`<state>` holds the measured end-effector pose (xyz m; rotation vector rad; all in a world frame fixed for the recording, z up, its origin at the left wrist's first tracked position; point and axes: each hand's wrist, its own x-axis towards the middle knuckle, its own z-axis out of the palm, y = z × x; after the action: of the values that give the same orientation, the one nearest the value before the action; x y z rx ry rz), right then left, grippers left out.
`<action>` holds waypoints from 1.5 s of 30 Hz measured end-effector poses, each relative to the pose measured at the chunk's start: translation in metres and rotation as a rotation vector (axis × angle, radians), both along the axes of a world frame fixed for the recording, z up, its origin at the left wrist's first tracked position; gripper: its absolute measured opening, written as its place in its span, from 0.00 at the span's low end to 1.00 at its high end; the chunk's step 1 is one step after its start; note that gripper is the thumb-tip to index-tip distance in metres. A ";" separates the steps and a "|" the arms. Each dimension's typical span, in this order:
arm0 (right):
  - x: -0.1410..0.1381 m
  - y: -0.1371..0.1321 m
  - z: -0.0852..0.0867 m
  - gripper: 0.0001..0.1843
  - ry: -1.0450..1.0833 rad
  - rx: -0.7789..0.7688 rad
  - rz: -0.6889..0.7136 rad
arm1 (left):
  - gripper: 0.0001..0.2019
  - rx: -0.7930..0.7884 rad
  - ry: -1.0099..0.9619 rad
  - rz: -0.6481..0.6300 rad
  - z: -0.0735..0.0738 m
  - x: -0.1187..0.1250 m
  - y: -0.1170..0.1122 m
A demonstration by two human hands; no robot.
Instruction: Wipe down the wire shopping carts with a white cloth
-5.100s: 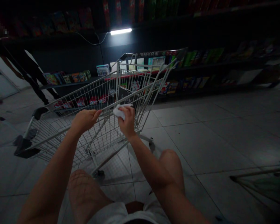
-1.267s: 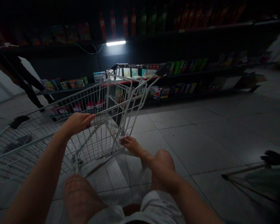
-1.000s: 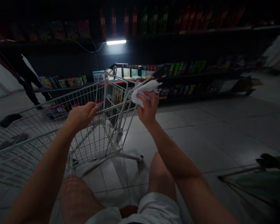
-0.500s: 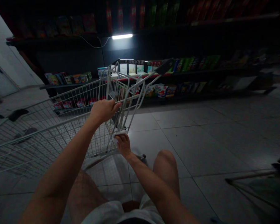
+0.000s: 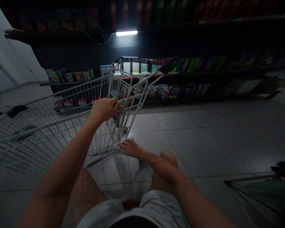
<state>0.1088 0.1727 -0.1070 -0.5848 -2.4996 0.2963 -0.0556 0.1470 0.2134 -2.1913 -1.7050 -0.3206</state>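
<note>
A metal shopping cart [image 5: 59, 129] stands before me, its handle end turned to the right. My left hand [image 5: 104, 109] is closed around the top side rail near that end. Lower down, my right hand [image 5: 131, 148] has its fingers bent over a white cloth [image 5: 120, 144], pressed against the cart's lower frame beside the basket corner. Part of the cloth is hidden under the fingers. The dark handlebar [image 5: 152, 60] rises above both hands, touched by neither.
Dark shelves [image 5: 73, 83] with books and packets run behind the cart, under a lit tube lamp [image 5: 126, 33]. Pale floor tiles [image 5: 187, 142] spread to the right. A folded-looking frame with greenish fabric [image 5: 261, 190] lies at the lower right. A white door [image 5: 1, 77] is far left.
My right hand has moved slightly down and right with the cloth along the cart frame, its forearm swinging to a flatter slant. My left hand keeps its hold on the rail.
</note>
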 end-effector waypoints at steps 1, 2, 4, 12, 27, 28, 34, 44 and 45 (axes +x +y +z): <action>0.002 0.003 0.008 0.16 0.006 0.014 -0.003 | 0.30 0.003 -0.001 -0.001 0.000 0.000 0.000; 0.005 0.007 0.017 0.16 0.014 0.034 -0.020 | 0.30 0.001 0.000 -0.002 0.000 -0.001 0.000; 0.011 0.015 0.040 0.17 0.038 0.085 -0.065 | 0.30 -0.004 0.006 -0.003 0.000 -0.002 -0.001; 0.069 0.045 0.185 0.12 0.194 0.851 -0.400 | 0.31 0.007 0.039 -0.008 -0.001 -0.007 -0.004; 0.102 0.069 0.294 0.19 0.887 1.168 -1.005 | 0.31 0.031 0.066 -0.039 -0.001 -0.011 -0.005; 0.091 0.069 0.289 0.19 0.873 1.103 -0.980 | 0.31 0.032 0.062 -0.038 -0.001 -0.011 -0.005; 0.033 0.069 0.260 0.32 0.833 0.730 -0.799 | 0.31 0.026 0.054 -0.047 -0.001 -0.010 -0.005; -0.005 0.039 0.174 0.15 0.724 0.778 -0.648 | 0.31 0.038 0.053 -0.035 -0.001 -0.010 -0.007; -0.003 0.035 0.172 0.15 0.665 0.795 -0.620 | 0.31 0.038 0.052 -0.031 -0.001 -0.010 -0.008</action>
<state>0.1061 0.2073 0.0649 -0.7163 -1.5043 -0.6165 -0.0653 0.1389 0.2126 -2.1815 -1.6259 -0.2995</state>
